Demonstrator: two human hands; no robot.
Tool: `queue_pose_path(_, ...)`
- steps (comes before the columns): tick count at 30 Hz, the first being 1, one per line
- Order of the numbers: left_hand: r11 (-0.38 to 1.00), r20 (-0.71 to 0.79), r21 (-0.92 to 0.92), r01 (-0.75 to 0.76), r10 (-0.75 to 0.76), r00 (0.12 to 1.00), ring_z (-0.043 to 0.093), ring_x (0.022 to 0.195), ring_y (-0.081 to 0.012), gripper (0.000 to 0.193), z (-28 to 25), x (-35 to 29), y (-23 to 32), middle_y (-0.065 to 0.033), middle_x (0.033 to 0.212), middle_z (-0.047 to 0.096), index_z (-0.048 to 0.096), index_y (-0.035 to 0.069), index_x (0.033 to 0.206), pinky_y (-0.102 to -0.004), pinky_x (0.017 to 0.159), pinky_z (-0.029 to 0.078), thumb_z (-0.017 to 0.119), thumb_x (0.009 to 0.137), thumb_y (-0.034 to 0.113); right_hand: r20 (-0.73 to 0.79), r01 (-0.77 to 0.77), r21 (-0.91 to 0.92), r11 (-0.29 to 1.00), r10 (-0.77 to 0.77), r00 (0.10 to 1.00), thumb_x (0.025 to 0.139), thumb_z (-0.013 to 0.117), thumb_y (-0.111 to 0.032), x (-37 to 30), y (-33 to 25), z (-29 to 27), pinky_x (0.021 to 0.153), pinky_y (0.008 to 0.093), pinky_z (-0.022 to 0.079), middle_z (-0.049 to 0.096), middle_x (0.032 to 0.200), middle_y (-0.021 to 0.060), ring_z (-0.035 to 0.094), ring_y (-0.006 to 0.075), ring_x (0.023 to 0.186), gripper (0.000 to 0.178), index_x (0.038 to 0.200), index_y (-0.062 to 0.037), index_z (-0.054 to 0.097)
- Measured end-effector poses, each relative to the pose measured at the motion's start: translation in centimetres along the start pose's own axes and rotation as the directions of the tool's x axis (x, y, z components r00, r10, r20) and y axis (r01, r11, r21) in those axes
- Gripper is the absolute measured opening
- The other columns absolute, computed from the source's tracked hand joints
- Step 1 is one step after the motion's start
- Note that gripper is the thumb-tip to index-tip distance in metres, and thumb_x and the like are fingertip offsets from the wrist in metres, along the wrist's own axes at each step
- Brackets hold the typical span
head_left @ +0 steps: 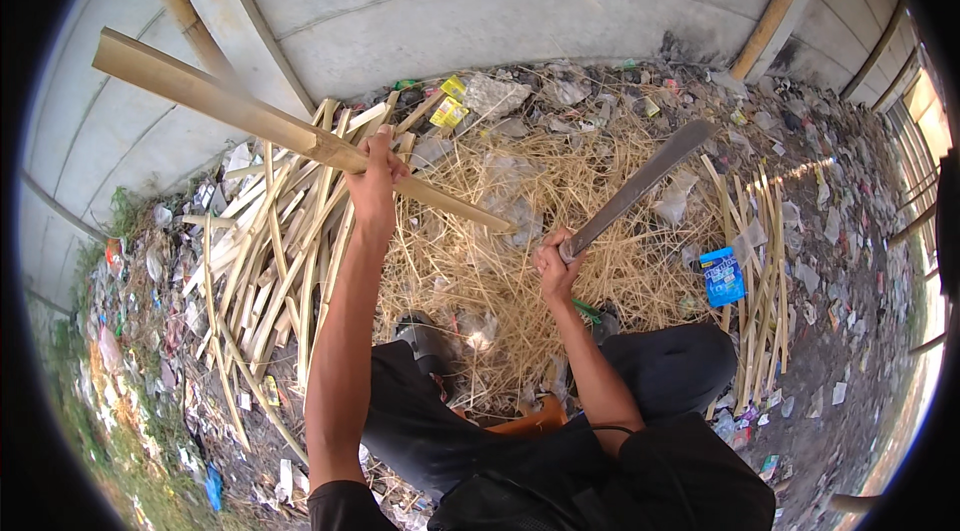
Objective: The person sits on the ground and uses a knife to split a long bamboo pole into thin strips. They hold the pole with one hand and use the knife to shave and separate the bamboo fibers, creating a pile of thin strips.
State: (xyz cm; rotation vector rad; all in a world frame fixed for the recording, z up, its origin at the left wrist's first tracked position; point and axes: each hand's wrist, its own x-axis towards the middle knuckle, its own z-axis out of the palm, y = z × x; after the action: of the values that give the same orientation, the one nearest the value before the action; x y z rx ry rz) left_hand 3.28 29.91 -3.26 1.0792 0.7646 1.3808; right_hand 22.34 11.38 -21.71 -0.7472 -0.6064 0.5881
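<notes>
My left hand (377,174) grips a long split bamboo slat (220,101), holding it up at a slant from upper left down to lower right over the ground. My right hand (552,266) is closed around the handle of a long machete (645,181), whose dark blade points up and to the right, away from the slat. The slat's lower tip ends close to my right hand. Below the hands lies a heap of thin pale bamboo shavings (520,231). My dark-trousered knees fill the lower middle.
A pile of cut bamboo slats (265,261) lies to the left, and a smaller bundle of strips (762,281) to the right beside a blue packet (722,276). A grey concrete wall (450,11) stands behind. Litter covers the ground all around.
</notes>
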Motion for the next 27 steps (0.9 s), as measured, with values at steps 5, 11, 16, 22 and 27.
queue_pose_path(5,1.000,-0.007,0.018,0.001,-0.001,1.000,0.045,0.055,-0.0111,0.037,0.9,-0.4,-0.2,0.0002,0.061,0.044,0.054,0.010,0.078,-0.0294,0.057,0.042,0.072,0.099,0.033,-0.287,-0.833,-0.380,0.402,0.805,0.519,0.086,0.063,-0.003,-8.9,8.5,-7.8,0.043,0.0331,0.033,0.041,0.057,-0.0002,0.037,0.0118,0.043,0.022,0.075,-0.0110,0.045)
queue_pose_path(11,1.000,-0.106,-0.009,0.016,-0.017,0.994,0.041,0.058,-0.0116,0.041,-1.0,1.0,-0.3,0.0012,0.063,0.038,0.047,0.013,0.073,-0.0327,0.059,0.042,0.073,0.098,0.032,-0.293,-0.875,-0.280,0.395,0.833,0.470,0.082,0.065,-0.005,-9.0,6.2,-4.2,0.043,0.0336,0.035,0.045,0.056,0.0025,0.043,0.0141,0.043,0.022,0.069,-0.0085,0.048)
queue_pose_path(16,0.999,-0.076,-0.024,0.038,-0.039,0.996,0.042,0.058,-0.0114,0.043,0.4,0.4,-0.2,0.0017,0.064,0.040,0.047,0.014,0.071,-0.0311,0.060,0.041,0.075,0.097,0.032,-0.211,-0.572,-0.508,0.644,0.551,0.808,0.083,0.064,-0.005,-6.9,6.3,-4.4,0.046,0.0314,0.033,0.047,0.058,0.0014,0.043,0.0101,0.049,0.021,0.070,-0.0071,0.047)
queue_pose_path(22,1.000,-0.068,0.005,0.003,-0.002,0.998,0.041,0.055,-0.0100,0.041,0.3,-0.2,-0.2,0.0019,0.062,0.041,0.049,0.012,0.074,-0.0300,0.057,0.041,0.072,0.100,0.033,-0.085,-0.246,-0.399,0.883,0.232,0.969,0.086,0.060,-0.005,-2.2,0.2,2.1,0.056,0.0307,0.029,0.037,0.065,-0.0037,0.034,0.0052,0.063,0.024,0.070,-0.0075,0.043)
queue_pose_path(27,0.995,-0.061,0.098,-0.003,0.009,0.998,0.043,0.056,-0.0098,0.041,1.9,-1.3,0.4,0.0018,0.063,0.043,0.049,0.012,0.073,-0.0298,0.058,0.041,0.071,0.100,0.034,-0.313,-0.745,-0.580,0.329,0.754,0.577,0.082,0.064,-0.003,-6.3,4.7,-2.6,0.048,0.0311,0.032,0.043,0.061,-0.0002,0.039,0.0097,0.049,0.021,0.073,-0.0086,0.047)
